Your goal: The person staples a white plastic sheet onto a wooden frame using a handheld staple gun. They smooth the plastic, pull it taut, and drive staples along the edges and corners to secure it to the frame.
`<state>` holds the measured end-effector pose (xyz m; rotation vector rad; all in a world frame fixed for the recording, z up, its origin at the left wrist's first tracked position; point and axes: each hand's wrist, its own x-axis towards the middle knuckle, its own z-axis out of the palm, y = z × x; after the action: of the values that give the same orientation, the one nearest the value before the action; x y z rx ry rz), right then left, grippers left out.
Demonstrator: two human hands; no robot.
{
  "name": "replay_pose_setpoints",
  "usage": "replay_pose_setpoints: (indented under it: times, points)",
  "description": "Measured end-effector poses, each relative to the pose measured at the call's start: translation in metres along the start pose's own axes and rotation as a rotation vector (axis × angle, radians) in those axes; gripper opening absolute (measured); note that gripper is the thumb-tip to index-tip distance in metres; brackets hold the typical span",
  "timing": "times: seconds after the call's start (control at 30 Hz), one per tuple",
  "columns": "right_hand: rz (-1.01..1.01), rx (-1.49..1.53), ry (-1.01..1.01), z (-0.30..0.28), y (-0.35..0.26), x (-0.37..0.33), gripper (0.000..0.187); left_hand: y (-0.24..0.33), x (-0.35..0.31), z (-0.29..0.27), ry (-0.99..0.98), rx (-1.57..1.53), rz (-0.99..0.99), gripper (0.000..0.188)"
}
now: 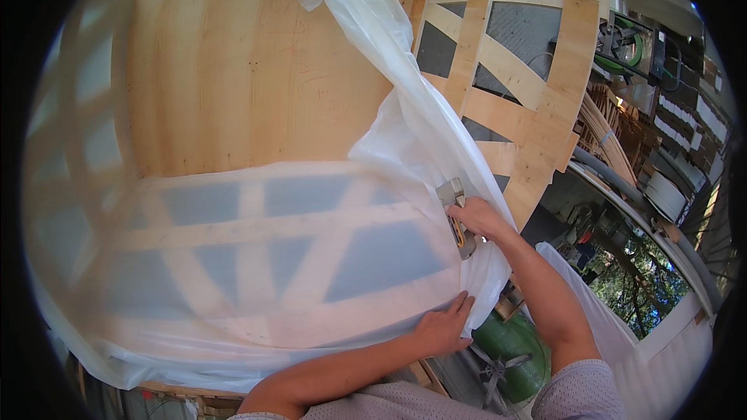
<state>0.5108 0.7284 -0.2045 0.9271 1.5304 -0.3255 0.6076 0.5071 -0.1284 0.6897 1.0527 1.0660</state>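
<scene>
A large wooden crate is lined with a milky, see-through plastic sheet [288,264], and slatted framing shows dimly through it. My right hand [481,218] is wrapped round a metal hand stapler [451,190], held against the sheet near the crate's right-hand corner. Lower down, my left hand [442,330] grips the sheet's edge, its fingers laid over the plastic and the thumb apart below them. A loose, bunched length of the sheet runs from my right hand up to the far side.
A bare plywood panel [257,70] forms the crate's far part. An open slatted wooden frame [545,109] stands at the far right. A green cylindrical container [520,350] sits below my hands. Stacked timber [607,136] and a green hose reel [622,47] lie farther right.
</scene>
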Motion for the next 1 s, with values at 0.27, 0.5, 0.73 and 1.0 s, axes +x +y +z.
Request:
replay_pose_setpoints:
  times: [0.27, 0.5, 0.73, 1.0]
  points:
    - [-0.099, -0.464, -0.184, -0.026, 0.027, -0.085, 0.069, -0.006, 0.035, 0.019, -0.134, -0.062, 0.068, 0.096]
    - [-0.114, -0.469, -0.376, -0.023, 0.052, -0.099, 0.065, -0.003, 0.043, 0.038, -0.253, 0.001, 0.183, 0.083]
    - [-0.028, -0.414, -0.515, -0.007, 0.058, -0.091, 0.073, -0.002, 0.041, 0.047, -0.233, 0.083, 0.219, 0.078]
    - [0.062, -0.201, -0.515, 0.016, 0.065, -0.095, 0.074, -0.006, 0.040, 0.056, -0.229, 0.090, 0.216, 0.072]
